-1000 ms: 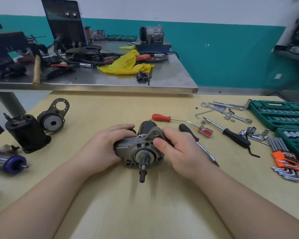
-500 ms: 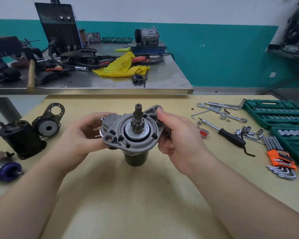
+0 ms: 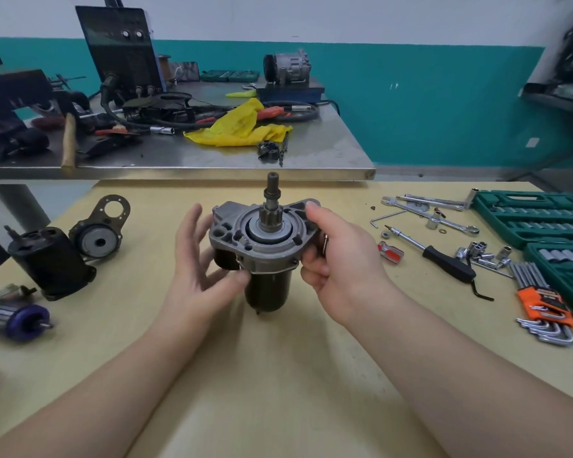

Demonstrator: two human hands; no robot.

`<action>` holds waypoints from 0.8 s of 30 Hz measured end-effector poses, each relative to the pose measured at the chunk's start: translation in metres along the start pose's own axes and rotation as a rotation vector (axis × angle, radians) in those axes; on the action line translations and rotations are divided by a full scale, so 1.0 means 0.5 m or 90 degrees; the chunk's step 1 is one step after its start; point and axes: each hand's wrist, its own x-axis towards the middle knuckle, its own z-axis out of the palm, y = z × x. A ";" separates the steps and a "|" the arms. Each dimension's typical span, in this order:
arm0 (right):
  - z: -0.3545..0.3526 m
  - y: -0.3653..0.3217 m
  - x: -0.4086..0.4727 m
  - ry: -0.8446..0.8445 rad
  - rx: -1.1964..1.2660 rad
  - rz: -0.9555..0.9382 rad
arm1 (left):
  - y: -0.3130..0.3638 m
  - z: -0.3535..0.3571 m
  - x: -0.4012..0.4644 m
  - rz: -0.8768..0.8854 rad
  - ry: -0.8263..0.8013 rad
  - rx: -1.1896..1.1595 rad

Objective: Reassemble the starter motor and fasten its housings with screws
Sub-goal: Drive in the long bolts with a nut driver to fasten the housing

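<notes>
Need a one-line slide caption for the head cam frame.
Right hand grips an upright starter motor above the yellow table, shaft pointing up, while the open left hand touches its side.

Centre frame: starter motor (image 3: 262,249), matte silver-grey cast housing over dark brown-black cylindrical body. Pale yellow wooden tabletop (image 3: 278,375). Lower left: armature with purple-blue end cap (image 3: 17,320). Right edge: dark green socket case (image 3: 536,219); orange hex-key holder (image 3: 543,304). Upper centre: crumpled yellow cloth (image 3: 242,127).

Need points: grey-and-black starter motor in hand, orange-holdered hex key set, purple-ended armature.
Grey-and-black starter motor (image 3: 262,246): head view, grey flange face.
Orange-holdered hex key set (image 3: 540,300): head view, orange holder.
Purple-ended armature (image 3: 30,320): head view, purple end.
</notes>
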 end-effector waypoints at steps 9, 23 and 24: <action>0.023 0.004 0.007 0.020 -0.013 0.001 | 0.005 0.081 0.017 0.004 0.065 0.111; -0.004 -0.006 0.035 -0.060 -0.003 0.004 | -0.019 0.091 0.084 -0.007 0.040 0.108; -0.010 -0.001 0.037 -0.070 -0.012 -0.006 | -0.023 0.097 0.084 0.002 0.048 0.108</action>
